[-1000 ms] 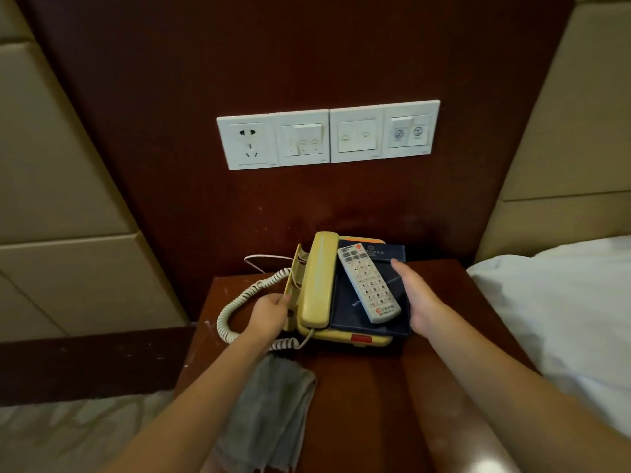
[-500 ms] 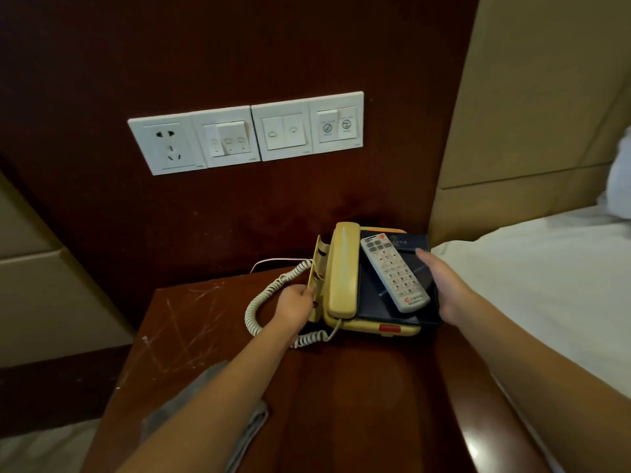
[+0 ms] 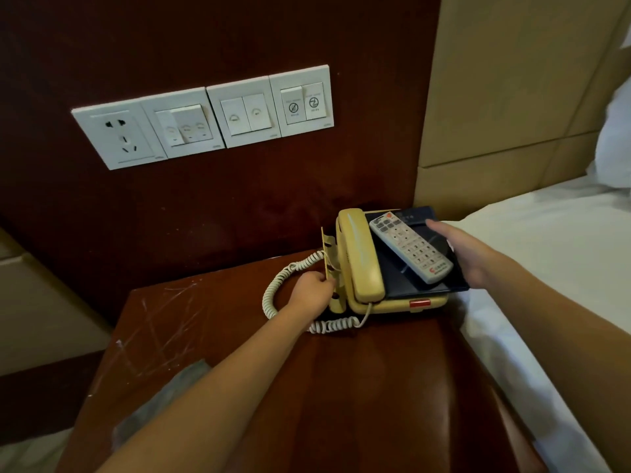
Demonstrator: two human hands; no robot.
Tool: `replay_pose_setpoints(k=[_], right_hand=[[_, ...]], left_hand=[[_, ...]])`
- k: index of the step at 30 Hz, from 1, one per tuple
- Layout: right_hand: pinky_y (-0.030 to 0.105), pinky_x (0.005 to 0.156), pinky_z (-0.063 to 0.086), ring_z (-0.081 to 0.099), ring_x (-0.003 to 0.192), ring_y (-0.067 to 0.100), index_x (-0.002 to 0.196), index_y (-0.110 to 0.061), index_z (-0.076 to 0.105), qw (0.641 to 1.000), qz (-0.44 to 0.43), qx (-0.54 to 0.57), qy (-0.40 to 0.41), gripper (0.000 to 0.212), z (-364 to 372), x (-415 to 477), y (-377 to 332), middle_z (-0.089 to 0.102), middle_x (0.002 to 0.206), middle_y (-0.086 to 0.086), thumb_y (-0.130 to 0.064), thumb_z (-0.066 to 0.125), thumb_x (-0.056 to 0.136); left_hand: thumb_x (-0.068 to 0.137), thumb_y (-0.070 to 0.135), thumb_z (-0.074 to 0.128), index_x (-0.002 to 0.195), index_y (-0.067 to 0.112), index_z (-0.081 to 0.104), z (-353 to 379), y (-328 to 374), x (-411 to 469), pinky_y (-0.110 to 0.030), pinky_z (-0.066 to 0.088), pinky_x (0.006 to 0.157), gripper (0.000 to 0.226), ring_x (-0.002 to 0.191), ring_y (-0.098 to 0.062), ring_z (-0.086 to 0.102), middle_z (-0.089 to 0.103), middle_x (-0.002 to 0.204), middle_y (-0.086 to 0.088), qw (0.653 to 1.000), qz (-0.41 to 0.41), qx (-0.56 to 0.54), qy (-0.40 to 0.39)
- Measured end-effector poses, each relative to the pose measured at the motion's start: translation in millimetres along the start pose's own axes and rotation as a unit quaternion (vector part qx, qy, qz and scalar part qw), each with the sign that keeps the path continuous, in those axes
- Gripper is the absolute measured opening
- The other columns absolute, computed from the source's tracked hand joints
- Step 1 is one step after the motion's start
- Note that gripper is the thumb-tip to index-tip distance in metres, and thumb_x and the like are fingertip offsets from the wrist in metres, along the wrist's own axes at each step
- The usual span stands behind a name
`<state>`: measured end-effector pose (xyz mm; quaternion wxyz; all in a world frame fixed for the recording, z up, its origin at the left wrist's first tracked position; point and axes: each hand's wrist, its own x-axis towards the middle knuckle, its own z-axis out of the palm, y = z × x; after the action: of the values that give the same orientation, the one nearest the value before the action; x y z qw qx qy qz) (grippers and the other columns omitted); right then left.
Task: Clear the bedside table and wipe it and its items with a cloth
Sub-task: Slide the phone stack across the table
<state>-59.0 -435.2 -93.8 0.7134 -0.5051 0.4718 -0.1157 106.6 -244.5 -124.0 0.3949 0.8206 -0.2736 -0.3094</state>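
Bedside table point(image 3: 358, 387) was dark reddish wood, glossy, with pale scratch marks across its left part and a soft glare near the front. A grey cloth point(image 3: 164, 401) lay at the table's front-left, partly hidden under the left forearm. At the back right corner sat a yellow telephone point(image 3: 362, 264), handset in its cradle, coiled cord point(image 3: 290, 291) looping out to the left and back along the front. A dark blue folder point(image 3: 420, 268) lay on top of the phone base, and a grey remote point(image 3: 409, 245) lay diagonally on the folder. Left hand point(image 3: 312, 295) was closed around the phone's left side, gripping it near the cord. Right hand point(image 3: 467, 254) pressed flat-fingered against the right edge of the folder and phone, thumb on top; whether the fingers curled underneath could not be told. Whether the phone was lifted off the wood or resting on it also could not be told. Behind the table stood a dark wood wall panel point(image 3: 205, 206) carrying a white row of one socket and three switch plates point(image 3: 205, 117). Beige padded panels point(image 3: 512, 97) flanked it on the right, more beige padding at far left. White bedding point(image 3: 553, 261) butted up against the table's right edge.
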Motion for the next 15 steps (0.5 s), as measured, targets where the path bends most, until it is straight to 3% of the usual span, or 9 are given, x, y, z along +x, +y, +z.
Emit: replay_pose_setpoints(k=[2, 4, 10, 13, 15], right_hand=[[0.035, 0.071, 0.051, 0.065, 0.085, 0.025, 0.097, -0.018, 0.062, 1.0, 0.0, -0.007, -0.006, 0.041, -4, 4, -3, 0.069, 0.093, 0.008, -0.057, 0.055, 0.087], [0.036, 0.074, 0.051, 0.066, 0.086, 0.027, 0.097, -0.018, 0.064, 1.0, 0.003, -0.021, -0.014, 0.043, -6, 8, -5, 0.07, 0.094, 0.009, -0.059, 0.055, 0.086], [0.037, 0.077, 0.052, 0.067, 0.091, 0.028, 0.107, -0.019, 0.063, 0.997, -0.006, -0.064, -0.03, 0.049, -9, 20, -8, 0.07, 0.103, 0.011, -0.061, 0.056, 0.085], [0.037, 0.074, 0.053, 0.067, 0.089, 0.028, 0.116, -0.017, 0.059, 0.995, -0.032, -0.091, -0.03, 0.05, -6, 29, -8, 0.069, 0.106, 0.012, -0.058, 0.053, 0.088], [0.041, 0.08, 0.053, 0.068, 0.094, 0.029, 0.125, -0.016, 0.054, 0.991, -0.066, -0.12, -0.009, 0.053, -4, 37, -5, 0.069, 0.11, 0.012, -0.056, 0.053, 0.09]], left_hand=[[0.097, 0.02, 0.047, 0.066, 0.01, 0.043, 0, 3, -1, -0.031, 0.026, 0.056, 0.033, 0.052, -0.018, 0.034, 0.043, 0.063, -0.01, 1.0, 0.001, 0.03, -0.008], [0.096, 0.019, 0.047, 0.068, 0.008, 0.045, 0, 5, -2, -0.029, 0.022, 0.05, 0.03, 0.047, -0.015, 0.028, 0.048, 0.068, -0.013, 0.998, 0.008, 0.062, -0.023], [0.091, 0.019, 0.048, 0.058, 0.013, 0.036, 3, 10, 2, -0.028, 0.022, 0.049, 0.036, 0.048, -0.017, 0.029, 0.034, 0.054, -0.002, 0.989, 0.014, 0.15, -0.013], [0.09, 0.019, 0.047, 0.055, 0.014, 0.036, 4, 12, 3, -0.028, 0.023, 0.048, 0.038, 0.049, -0.017, 0.032, 0.037, 0.054, -0.002, 0.986, 0.018, 0.168, -0.001], [0.092, 0.023, 0.046, 0.055, 0.014, 0.037, 4, 11, 4, -0.028, 0.025, 0.05, 0.039, 0.048, -0.018, 0.033, 0.04, 0.055, -0.002, 0.987, 0.017, 0.163, 0.0]])
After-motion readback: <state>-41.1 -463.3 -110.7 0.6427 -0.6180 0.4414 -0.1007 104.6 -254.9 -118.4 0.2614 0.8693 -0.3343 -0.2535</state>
